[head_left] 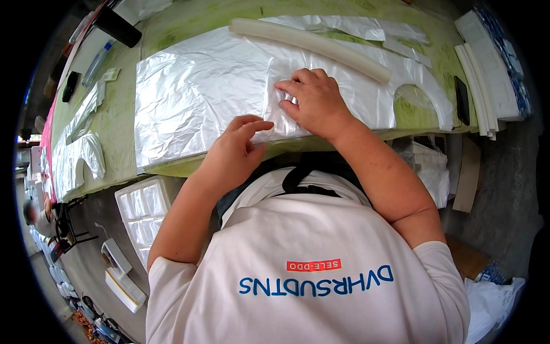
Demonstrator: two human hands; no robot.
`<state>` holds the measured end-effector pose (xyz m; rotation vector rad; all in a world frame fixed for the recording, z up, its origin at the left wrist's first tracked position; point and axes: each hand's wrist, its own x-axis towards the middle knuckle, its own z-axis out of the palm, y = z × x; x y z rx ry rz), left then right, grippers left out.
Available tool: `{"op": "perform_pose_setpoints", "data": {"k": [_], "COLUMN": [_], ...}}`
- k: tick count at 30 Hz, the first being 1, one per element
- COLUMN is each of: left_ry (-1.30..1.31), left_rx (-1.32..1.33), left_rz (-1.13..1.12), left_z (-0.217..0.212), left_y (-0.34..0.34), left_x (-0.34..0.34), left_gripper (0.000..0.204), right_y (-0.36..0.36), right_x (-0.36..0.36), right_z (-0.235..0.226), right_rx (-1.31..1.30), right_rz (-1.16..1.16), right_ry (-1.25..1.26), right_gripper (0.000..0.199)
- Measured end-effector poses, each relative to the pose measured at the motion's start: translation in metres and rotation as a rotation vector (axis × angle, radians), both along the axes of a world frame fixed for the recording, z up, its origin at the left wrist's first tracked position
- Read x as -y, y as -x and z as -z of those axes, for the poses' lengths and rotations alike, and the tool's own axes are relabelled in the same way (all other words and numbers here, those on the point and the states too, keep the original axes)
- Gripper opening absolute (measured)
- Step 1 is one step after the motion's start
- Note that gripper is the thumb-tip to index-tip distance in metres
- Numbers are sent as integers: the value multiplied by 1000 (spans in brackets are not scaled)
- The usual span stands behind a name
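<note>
A green tabletop (123, 132) runs above a grey floor (492, 195). At its near edge lies one stack of white plastic bags (200, 97), one pale foam rod (312, 41) across its far side. Two hands work it — the left hand (232, 150) pinches the stack's near edge, the right hand (314, 103) presses flat, fingers together. One black phone (462, 100) lies near the right edge.
</note>
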<state>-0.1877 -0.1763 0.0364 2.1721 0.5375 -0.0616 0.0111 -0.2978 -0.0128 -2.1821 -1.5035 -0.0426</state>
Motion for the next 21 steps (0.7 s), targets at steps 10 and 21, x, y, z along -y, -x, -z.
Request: {"op": "perform_pose_setpoints", "data": {"k": [10, 21], "left_ry": [-664, -574], "left_rx": [190, 371], "left_rz": [368, 218], "left_z": [20, 39], "left_y": [-2, 11], "left_x": [-4, 2], "left_gripper": [68, 68], "right_y": [-4, 34], "right_x": [7, 54], "right_z": [1, 1], "right_rx": [56, 27], "right_rz": [-82, -285], "right_ry": [-278, -256], "right_gripper": [33, 28]}}
